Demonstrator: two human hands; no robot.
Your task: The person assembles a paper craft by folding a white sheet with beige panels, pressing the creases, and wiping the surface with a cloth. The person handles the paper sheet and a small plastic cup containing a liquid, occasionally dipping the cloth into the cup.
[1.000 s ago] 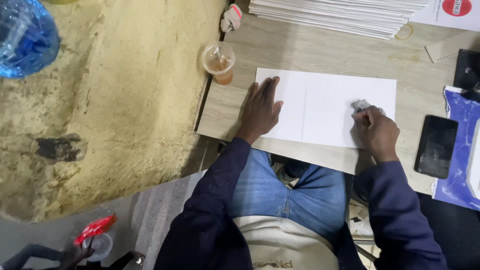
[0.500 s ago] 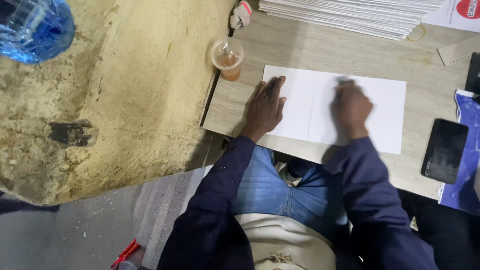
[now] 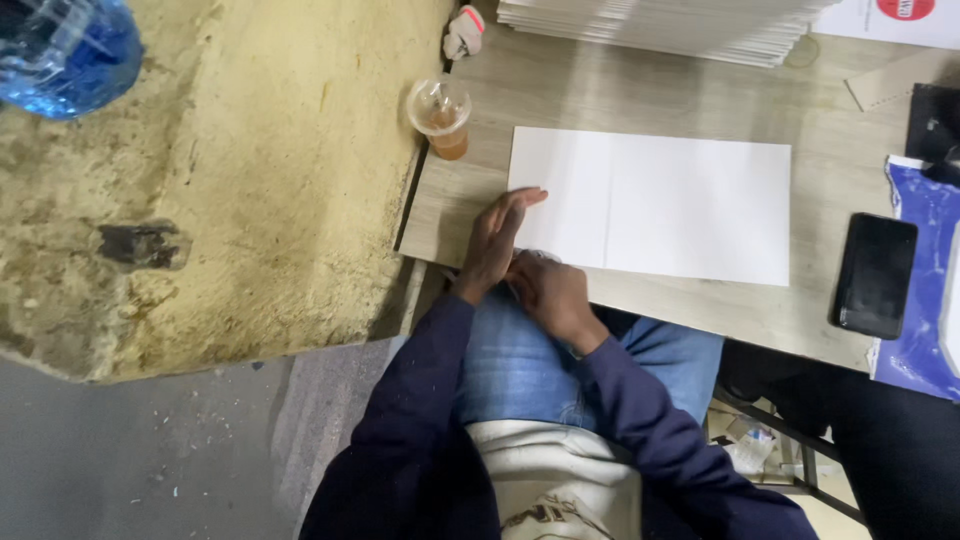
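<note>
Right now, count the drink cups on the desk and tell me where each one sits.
1. A clear plastic cup holding a little brown drink stands at the desk's left edge, just beyond the white sheet's far-left corner. The stack of white sheets could hide others.

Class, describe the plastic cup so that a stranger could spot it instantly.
Start at the wooden table and go to its left edge, beside the white sheet. The cup stands there, clear plastic with brown liquid inside, the only drink in sight.

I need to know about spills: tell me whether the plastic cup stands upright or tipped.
Upright. The clear plastic cup stands on its base at the wooden table's left edge, with brownish drink at the bottom.
</note>
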